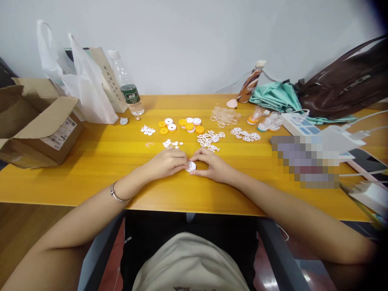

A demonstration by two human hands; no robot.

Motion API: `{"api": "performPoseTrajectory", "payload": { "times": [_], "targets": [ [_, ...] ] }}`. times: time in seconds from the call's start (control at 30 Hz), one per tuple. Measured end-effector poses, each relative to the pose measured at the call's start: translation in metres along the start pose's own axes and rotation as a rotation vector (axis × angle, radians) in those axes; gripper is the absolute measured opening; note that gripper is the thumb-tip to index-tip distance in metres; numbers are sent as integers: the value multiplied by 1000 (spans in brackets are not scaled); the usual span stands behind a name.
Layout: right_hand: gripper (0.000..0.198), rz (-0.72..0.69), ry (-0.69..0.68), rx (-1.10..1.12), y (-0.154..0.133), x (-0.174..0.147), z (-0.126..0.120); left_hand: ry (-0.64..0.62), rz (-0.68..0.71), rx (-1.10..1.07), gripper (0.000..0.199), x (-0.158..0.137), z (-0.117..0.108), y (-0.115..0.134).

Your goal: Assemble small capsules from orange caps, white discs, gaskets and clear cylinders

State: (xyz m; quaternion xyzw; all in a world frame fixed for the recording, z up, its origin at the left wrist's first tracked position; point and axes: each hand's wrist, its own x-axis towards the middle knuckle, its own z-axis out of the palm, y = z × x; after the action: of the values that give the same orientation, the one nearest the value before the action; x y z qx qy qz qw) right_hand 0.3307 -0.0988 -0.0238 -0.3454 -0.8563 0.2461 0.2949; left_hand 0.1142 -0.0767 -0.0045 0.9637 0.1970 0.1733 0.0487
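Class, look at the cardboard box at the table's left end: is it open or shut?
Open: the cardboard box has its top flaps folded up and outward.

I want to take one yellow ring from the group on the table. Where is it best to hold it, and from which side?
Pinch a yellow ring by its outer rim, coming from above. The rings lie flat on the table, so only the rim gives the fingertips two opposite sides. The front-left one looks easiest, since it seems apart from the white discs.
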Motion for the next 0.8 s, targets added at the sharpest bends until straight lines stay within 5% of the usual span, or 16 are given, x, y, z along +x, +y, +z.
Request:
{"api": "performPoseTrajectory", "payload": {
  "times": [0.5, 0.67, 0.8],
  "targets": [
    [27, 4, -1, 21, 0, 0, 0, -28, -52, -281, 21, -2, -12, -2],
    [28, 26, -13, 11, -2, 1, -1, 190, -292, -141, 21, -4, -12, -22],
    [28, 17, -14, 3, -2, 1, -1, 180, -425, 7, 23, -4, -6, -45]
  ]
}}
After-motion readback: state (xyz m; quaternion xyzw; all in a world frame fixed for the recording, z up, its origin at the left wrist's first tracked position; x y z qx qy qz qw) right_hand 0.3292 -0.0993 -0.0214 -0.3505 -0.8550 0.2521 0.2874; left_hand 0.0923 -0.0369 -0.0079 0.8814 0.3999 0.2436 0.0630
